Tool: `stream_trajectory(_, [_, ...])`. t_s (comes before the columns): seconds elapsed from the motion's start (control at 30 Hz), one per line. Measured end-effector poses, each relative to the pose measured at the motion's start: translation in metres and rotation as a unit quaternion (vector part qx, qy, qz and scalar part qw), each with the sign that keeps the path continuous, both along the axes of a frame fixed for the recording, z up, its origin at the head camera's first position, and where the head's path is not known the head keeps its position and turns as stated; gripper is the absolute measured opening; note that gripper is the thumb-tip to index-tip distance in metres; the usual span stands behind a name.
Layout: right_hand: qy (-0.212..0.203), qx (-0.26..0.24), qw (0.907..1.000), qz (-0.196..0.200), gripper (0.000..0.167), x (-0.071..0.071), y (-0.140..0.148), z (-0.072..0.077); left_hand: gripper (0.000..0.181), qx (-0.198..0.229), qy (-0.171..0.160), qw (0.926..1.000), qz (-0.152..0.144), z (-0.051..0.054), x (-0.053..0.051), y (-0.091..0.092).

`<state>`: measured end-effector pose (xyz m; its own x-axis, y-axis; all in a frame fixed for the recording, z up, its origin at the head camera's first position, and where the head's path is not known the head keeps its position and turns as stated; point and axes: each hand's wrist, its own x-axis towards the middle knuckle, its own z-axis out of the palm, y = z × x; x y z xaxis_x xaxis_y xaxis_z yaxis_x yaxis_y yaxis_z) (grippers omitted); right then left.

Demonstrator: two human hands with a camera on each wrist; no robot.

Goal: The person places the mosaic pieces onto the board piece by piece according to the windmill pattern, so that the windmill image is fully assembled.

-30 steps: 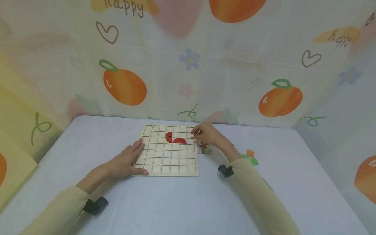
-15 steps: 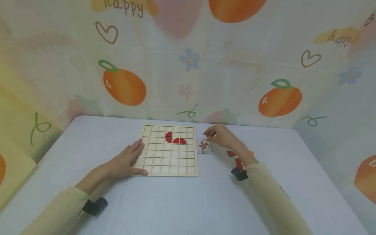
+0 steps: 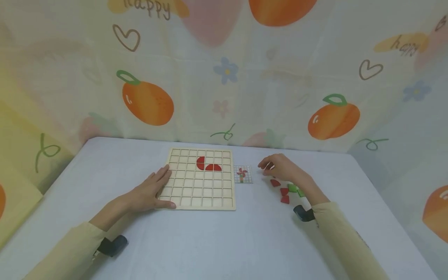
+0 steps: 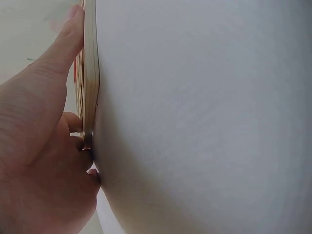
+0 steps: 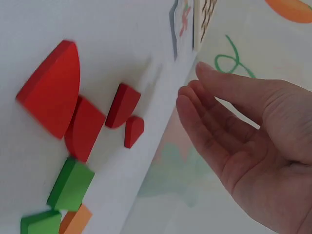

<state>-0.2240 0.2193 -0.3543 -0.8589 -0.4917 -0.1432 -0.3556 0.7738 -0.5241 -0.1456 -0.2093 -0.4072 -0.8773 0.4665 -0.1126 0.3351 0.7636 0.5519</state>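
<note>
A wooden grid board [image 3: 199, 190] lies on the table, with two red quarter-circle pairs [image 3: 213, 168] in its upper cells. My left hand [image 3: 148, 192] rests against the board's near left corner, fingers along the left side and thumb at the front edge. In the left wrist view the thumb [image 4: 63, 44] lies along the board's rim. My right hand [image 3: 280, 169] hovers beside the loose pieces, its fingers loosely bent and holding nothing. Several red quarter-circle pieces [image 5: 53, 90] lie below it in the right wrist view, near green blocks [image 5: 73, 183] and an orange block [image 5: 77, 222].
A small pattern card [image 3: 247, 179] with a red, green and orange flower picture lies against the board's right side. White cloth [image 3: 210, 245] covers the table. A fruit-printed curtain [image 3: 196, 109] hangs behind its far edge.
My right hand has moved right, away from the board and past the card, toward the loose pieces. The card and red pieces are uncovered. My left hand stays in place.
</note>
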Motion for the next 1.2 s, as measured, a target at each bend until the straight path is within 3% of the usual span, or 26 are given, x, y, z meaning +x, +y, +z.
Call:
stream_trajectory(0.23, [-0.039,0.032,0.9985,-0.022,0.027,0.01,0.017,0.002,0.118,0.003,0.004,1.0,-0.004,0.0,0.0,-0.002])
stream_trajectory(0.47, [-0.046,0.043,0.9977,-0.027,0.031,0.015,0.023,-0.002,0.118,0.0,0.01,0.9999,-0.005,-0.002,-0.001,-0.003])
stream_trajectory(0.77, [-0.017,0.028,0.9991,-0.027,0.025,0.014,0.029,-0.014,0.118,0.002,0.005,1.0,-0.002,-0.001,0.0,-0.003])
stream_trajectory(1.03, [-0.02,0.022,0.9967,-0.076,0.022,0.018,0.03,-0.02,0.118,0.001,0.001,1.0,-0.001,-0.003,-0.002,-0.002])
stream_trajectory(1.2, [-0.018,0.013,0.9962,-0.085,0.02,0.017,0.03,-0.021,0.118,0.001,-0.003,1.0,0.001,-0.002,-0.001,-0.002])
